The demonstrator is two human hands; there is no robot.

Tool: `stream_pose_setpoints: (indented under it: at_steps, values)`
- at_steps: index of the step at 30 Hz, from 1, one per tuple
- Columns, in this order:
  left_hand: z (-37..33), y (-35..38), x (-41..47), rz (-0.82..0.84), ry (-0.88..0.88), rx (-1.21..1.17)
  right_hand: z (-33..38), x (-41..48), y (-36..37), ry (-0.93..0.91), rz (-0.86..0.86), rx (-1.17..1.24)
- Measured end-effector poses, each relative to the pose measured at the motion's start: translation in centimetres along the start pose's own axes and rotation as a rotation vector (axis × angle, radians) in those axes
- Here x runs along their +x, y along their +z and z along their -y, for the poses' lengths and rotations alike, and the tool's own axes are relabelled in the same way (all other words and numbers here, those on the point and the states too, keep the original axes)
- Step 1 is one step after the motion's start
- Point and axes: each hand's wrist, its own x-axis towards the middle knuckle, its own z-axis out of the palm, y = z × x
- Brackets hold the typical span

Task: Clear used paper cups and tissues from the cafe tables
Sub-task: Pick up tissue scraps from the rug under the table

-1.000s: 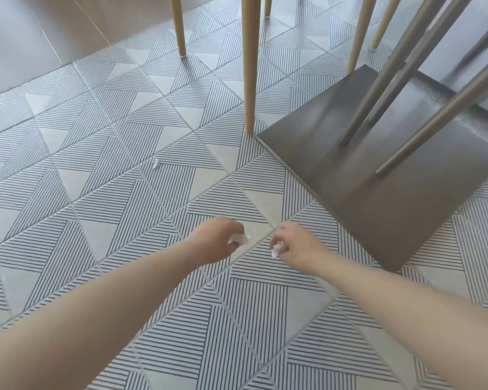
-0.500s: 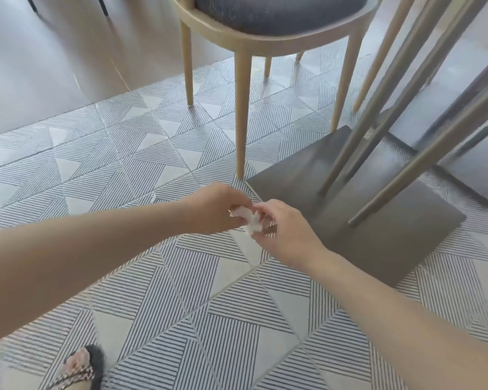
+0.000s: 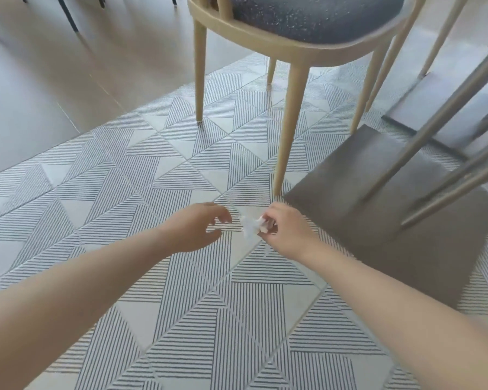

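A small crumpled white tissue point(image 3: 251, 227) is pinched in the fingers of my right hand point(image 3: 286, 230), held above the patterned floor. My left hand point(image 3: 193, 226) hovers a short way to the left of the tissue, fingers curled and apart, holding nothing. Both forearms reach forward over the striped tiles. No paper cup is in view.
A wooden chair with a grey seat point(image 3: 307, 21) stands just ahead, its front leg point(image 3: 289, 128) close to my right hand. A flat grey table base point(image 3: 378, 198) with slanted metal legs point(image 3: 440, 122) lies at the right. Plain beige floor point(image 3: 54, 80) spreads at the left.
The two hands met and the tissue scraps passed into my right hand. My left hand has let go and drawn apart. The view has risen, showing the chair seat.
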Motion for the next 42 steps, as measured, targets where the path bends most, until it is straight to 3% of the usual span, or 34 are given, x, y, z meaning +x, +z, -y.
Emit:
stream_pose_setpoints:
  at_steps: [6, 12, 18, 24, 28, 35, 42]
  values:
    - [5.2, -1.3, 1.4, 0.021, -0.005, -0.008, 3.4, 4.7, 4.3, 0.096, -0.019, -0.006]
    - [8.1, 0.3, 2.8, 0.054, -0.016, 0.105, 2.0, 7.0, 7.1, 0.121, 0.054, -0.068]
    - [12.5, 5.7, 3.6, 0.054, -0.231, 0.138, -1.2, 9.4, 12.3, 0.223, 0.179, -0.078]
    - [15.8, 10.3, 5.0, -0.009, -0.451, 0.063, -5.2, 10.0, 16.5, 0.197, 0.292, -0.088]
    - [15.8, 12.2, 5.0, 0.072, -0.375, 0.049, -6.0, 10.4, 17.8, 0.135, 0.322, -0.132]
    - [15.8, 13.0, 6.6, 0.037, -0.399, -0.058, -7.0, 10.6, 17.7, 0.093, 0.355, -0.226]
    - [13.4, 12.4, 7.6, -0.127, -0.225, -0.192, -7.9, 9.4, 17.5, 0.102, 0.303, -0.197]
